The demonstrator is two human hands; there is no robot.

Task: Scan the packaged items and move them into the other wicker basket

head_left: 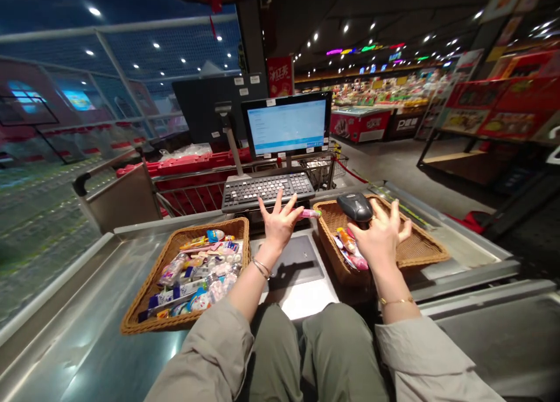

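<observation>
My left hand (279,226) is at the near edge of a black keyboard (266,190), several fingers spread toward the keys. On its right side it holds a small pink stick-shaped package (310,213) with a green end. My right hand (381,236) is over the right wicker basket (424,247), gripping a black handheld barcode scanner (355,206) between thumb and fingers; the hand partly hides the scanner's handle. Small packaged goods (350,247) lie in that basket's left part. The left wicker basket (131,314) holds many small wrapped items and boxes.
A lit monitor (287,125) stands behind the keyboard. A grey flat panel (301,259) lies in the counter between the baskets. The metal counter (74,338) extends at left. Shopping carts (196,189) with red parts stand behind; a red display rack (494,116) is at right.
</observation>
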